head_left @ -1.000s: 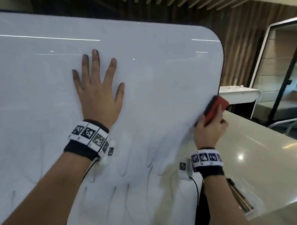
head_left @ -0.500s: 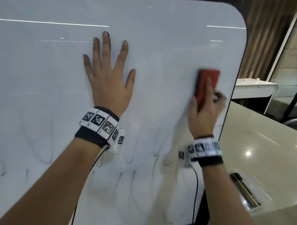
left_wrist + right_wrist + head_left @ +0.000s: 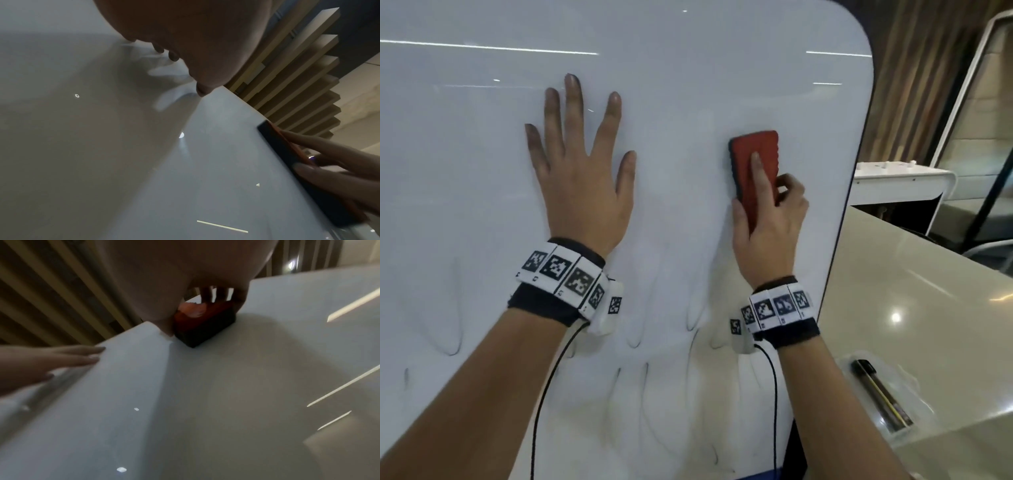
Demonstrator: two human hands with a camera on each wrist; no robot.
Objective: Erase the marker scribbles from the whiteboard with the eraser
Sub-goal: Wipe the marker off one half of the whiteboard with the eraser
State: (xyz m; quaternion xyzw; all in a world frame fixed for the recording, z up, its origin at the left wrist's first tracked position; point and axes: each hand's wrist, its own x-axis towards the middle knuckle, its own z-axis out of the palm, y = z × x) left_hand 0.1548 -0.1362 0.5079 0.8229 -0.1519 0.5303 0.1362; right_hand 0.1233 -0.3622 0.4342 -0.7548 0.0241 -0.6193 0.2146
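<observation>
The whiteboard (image 3: 688, 85) stands upright and fills most of the head view. Faint grey marker loops (image 3: 457, 329) run across its lower half. My left hand (image 3: 582, 178) lies flat on the board with its fingers spread. My right hand (image 3: 767, 222) grips the red eraser (image 3: 755, 150) and presses its dark felt face against the board, near the right edge. In the right wrist view the eraser (image 3: 205, 321) sits under my palm; in the left wrist view the eraser's dark felt (image 3: 287, 155) shows edge-on against the board (image 3: 205, 162).
A pale counter (image 3: 928, 308) runs to the right of the board. A black marker (image 3: 880, 394) lies there in a clear plastic tray. A white table (image 3: 900, 181) and a slatted wooden wall (image 3: 914, 75) stand behind.
My right hand has slid the eraser from the board's right edge leftwards and up onto the board. My left hand has stayed flat on the board.
</observation>
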